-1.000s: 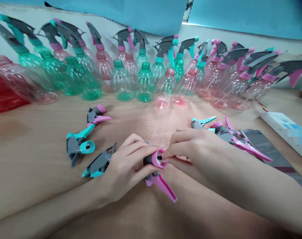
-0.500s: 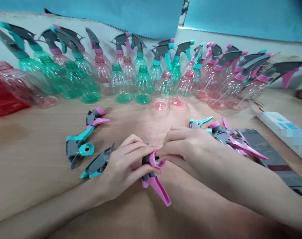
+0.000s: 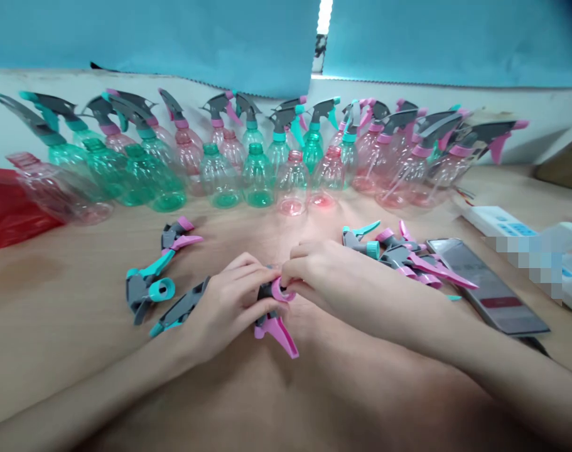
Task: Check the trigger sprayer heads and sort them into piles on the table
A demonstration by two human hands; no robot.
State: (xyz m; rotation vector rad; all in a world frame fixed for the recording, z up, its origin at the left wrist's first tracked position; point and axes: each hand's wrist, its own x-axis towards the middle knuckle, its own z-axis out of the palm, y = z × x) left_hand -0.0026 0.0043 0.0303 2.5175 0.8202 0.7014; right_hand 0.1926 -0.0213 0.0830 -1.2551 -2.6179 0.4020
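My left hand is closed around a grey and pink trigger spray head, with its collar opening turned toward my right. The pink trigger points down and to the right. My right hand is closed, its fingertips pressed together at the rim of the pink collar. Anything small between those fingertips is hidden. Close by my left wrist lies a grey and turquoise spray head. Another turquoise-collared spray head and a pink-collared one lie beyond it on the table.
Several loose spray heads are heaped to the right, beside a phone. Across the back stand open bottles and bottles with spray heads fitted. A red bag is at far left, a white box at right.
The view has tilted up and turned slightly right, so things sit further left. Both hands stay at the same spray head, with my right fingertips still at its pink collar.
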